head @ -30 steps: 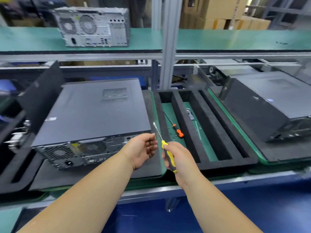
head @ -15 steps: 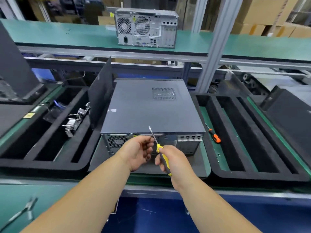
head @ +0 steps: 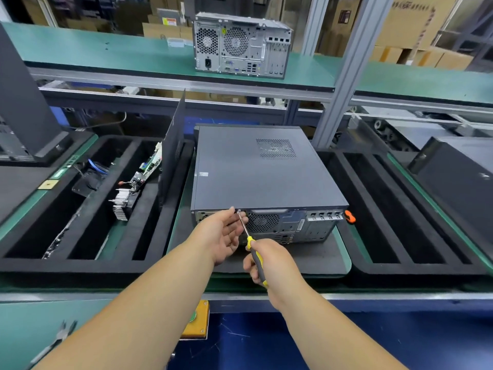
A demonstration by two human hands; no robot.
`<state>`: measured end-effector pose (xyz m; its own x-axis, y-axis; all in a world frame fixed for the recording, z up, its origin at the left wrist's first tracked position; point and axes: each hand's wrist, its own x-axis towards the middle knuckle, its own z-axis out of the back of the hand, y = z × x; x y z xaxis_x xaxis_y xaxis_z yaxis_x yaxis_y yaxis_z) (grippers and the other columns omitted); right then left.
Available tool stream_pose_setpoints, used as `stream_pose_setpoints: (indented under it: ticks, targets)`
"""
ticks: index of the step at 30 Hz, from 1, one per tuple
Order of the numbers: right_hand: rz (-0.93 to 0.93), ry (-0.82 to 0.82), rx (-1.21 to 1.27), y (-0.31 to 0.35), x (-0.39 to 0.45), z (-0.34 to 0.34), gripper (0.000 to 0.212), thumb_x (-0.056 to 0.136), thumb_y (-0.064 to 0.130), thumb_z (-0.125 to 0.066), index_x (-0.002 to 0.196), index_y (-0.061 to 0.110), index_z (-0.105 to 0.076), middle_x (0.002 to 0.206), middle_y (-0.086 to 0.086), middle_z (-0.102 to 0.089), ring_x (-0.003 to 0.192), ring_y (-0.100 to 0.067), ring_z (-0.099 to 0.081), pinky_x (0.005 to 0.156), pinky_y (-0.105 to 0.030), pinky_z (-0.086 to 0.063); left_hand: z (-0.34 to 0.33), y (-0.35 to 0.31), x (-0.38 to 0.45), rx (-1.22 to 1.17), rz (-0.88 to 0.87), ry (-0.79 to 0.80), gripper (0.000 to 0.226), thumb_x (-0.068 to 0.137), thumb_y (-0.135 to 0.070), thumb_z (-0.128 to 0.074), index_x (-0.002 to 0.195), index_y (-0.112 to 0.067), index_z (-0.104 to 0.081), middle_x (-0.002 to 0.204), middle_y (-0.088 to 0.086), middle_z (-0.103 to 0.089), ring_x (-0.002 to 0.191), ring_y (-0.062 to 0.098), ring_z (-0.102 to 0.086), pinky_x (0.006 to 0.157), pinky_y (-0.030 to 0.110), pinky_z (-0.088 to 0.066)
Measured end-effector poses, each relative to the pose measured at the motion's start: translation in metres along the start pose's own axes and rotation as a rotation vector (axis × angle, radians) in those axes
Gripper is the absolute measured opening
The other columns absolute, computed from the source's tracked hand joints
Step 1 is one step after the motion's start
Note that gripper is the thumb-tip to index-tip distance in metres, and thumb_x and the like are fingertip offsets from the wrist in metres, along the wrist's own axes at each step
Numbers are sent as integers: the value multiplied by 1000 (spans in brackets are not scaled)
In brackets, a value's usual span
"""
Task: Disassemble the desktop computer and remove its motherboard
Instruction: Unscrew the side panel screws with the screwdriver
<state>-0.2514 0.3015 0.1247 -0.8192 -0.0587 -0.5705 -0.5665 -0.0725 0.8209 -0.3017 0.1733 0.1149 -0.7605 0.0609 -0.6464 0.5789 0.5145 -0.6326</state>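
Nearest: right hand (head: 272, 263) fingers wrapped round the yellow-and-black screwdriver (head: 254, 256) handle, shaft angled up, tip at the top edge of the rear panel; left hand (head: 222, 233) beside the shaft, fingers loosely spread, fingertips at the panel near the tip. Desktop computer (head: 264, 174) lies flat on a dark mat, cover on, rear facing the person, between two black foam trays (head: 400, 265); left tray holds a loose circuit board (head: 149, 166). Farther: second computer (head: 240, 45) upright on the green shelf.
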Motion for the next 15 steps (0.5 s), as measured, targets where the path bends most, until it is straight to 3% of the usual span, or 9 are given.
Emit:
stream_pose_setpoints:
  ticks: [15]
  targets:
    - [-84,-91,-13,8,-11,-8,32,102,26,-43,79,8,-58,65,-11,-58,49,-18,-41,50,-28,-34,-2,0,10,58,-30,-31,22,93,-35,-62,88,-17,-73,82,-5,-76,62,3,-59,60,19,-42]
